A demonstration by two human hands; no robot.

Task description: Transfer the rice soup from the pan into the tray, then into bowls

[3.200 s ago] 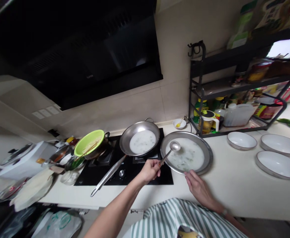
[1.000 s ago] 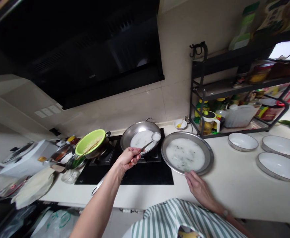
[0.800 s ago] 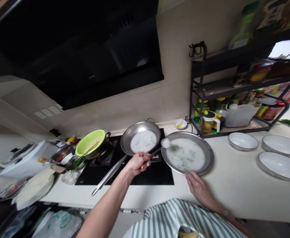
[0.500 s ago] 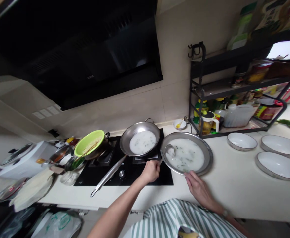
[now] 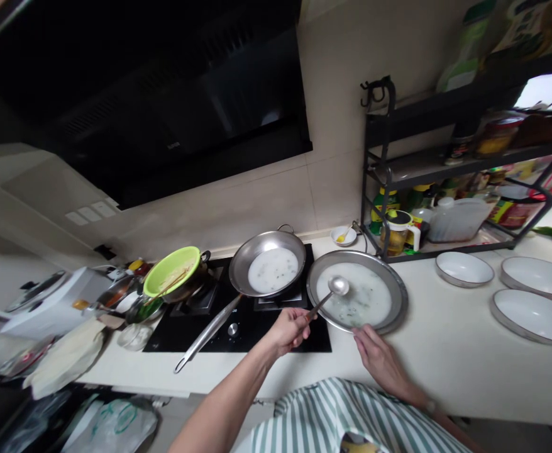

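Note:
My left hand [image 5: 289,329] is closed around the handle of a metal ladle [image 5: 337,287]. The ladle's bowl hangs over a round metal tray [image 5: 396,308] that holds a thin white batter with green flecks. My right hand [image 5: 378,356] grips the near rim of that tray, thumb on the edge. Left of the tray, a steel pan [image 5: 245,264] with the same white liquid sits on the black cooktop [image 5: 276,327]. Its long handle [image 5: 205,335] points toward me.
A green bowl [image 5: 171,270] with chopsticks sits on a pot at the cooktop's left, beside jars and a white rice cooker [image 5: 44,305]. Three white dishes [image 5: 530,302] lie on the counter to the right. Behind them stands a black rack [image 5: 446,170] of bottles, with a small sauce dish [image 5: 343,235] beside it.
My left hand carried a ladleful of white liquid from the pan to the tray and tipped it in. The ladle now sits further over the tray. My right hand stayed at the rim.

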